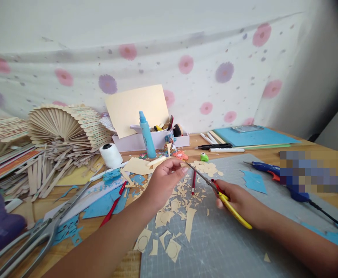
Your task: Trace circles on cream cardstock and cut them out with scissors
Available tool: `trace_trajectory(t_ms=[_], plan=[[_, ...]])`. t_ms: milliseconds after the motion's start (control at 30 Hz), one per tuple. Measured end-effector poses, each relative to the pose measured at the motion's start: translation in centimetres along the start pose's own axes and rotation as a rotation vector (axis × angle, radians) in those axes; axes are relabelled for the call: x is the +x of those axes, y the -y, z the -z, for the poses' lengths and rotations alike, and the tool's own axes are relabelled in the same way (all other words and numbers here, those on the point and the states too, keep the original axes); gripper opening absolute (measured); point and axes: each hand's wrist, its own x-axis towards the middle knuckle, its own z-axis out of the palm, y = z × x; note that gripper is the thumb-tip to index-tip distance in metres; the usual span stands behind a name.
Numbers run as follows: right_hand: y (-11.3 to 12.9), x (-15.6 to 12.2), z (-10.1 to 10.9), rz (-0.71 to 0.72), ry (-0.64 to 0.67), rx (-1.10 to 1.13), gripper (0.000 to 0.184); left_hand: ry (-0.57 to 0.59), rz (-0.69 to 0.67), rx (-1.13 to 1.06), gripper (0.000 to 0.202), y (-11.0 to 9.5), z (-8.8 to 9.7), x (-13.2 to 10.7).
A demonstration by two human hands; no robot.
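Observation:
My right hand [235,199] grips small scissors [215,189] with red and yellow handles, the blades pointing up and left toward my left hand. My left hand [163,180] is raised over the table with its fingertips pinched together at the blade tips; whatever it pinches is too small to make out. Below both hands lie several beige paper scraps [169,227] on a grey cutting mat [229,247]. A red pencil [193,183] lies between the hands.
Large grey scissors [38,231] lie at the front left. Blue paper cutouts [105,202], a white thread spool [111,155], a blue glue bottle [147,135], a white box [145,139], stick fans [67,123] and a blue glue gun [276,173] surround the mat.

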Motion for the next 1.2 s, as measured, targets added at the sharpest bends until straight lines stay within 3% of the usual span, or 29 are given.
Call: trace_trajectory(t_ms=[133, 267, 367, 567, 867, 1200], plan=[[0.3, -0.3, 0.0, 0.021, 0.003, -0.054, 0.016, -0.008, -0.003, 0.023, 0.012, -0.3, -0.1, 0.0], [0.6, -0.4, 0.1, 0.036, -0.004, -0.041, 0.017, -0.010, -0.039, 0.181, 0.013, -0.5, 0.0, -0.1], [0.5, -0.2, 0.1, 0.042, 0.006, -0.029, 0.019, 0.040, -0.062, 0.230, 0.012, -0.3, 0.2, -0.2], [0.0, 0.1, 0.1, 0.036, 0.045, 0.015, 0.017, 0.049, -0.021, 0.322, 0.011, -0.4, 0.3, -0.2], [0.2, 0.1, 0.4, 0.018, 0.022, -0.002, 0.020, 0.080, 0.037, 0.277, 0.011, -0.7, -0.3, -0.3], [-0.6, 0.5, 0.2, -0.040, 0.022, -0.057, 0.015, 0.102, 0.079, 0.139, 0.012, -0.6, 0.4, 0.1]])
